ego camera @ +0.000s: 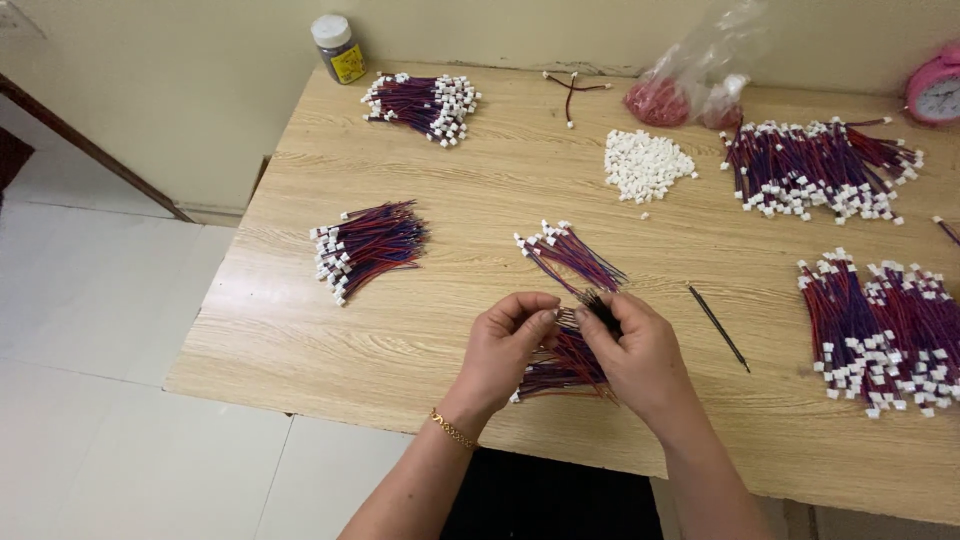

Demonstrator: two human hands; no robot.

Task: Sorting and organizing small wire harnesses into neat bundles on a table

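My left hand (505,345) and my right hand (640,355) meet over the near middle of a wooden table (420,320). Both pinch a bundle of short red and blue wires (560,365) that lies under them, with fingertips touching at the wires' dark bare ends. A gold bracelet sits on my left wrist. Just beyond the hands lies a small fan of wires with white plugs (565,250).
More wire bundles lie at the left (365,245), far left (425,100), far right (815,165) and right (885,325). A heap of white plugs (645,165), a thin dark pick (718,325), a clear bag with red parts (690,85), a jar (338,48) and a pink clock (935,88) stand around.
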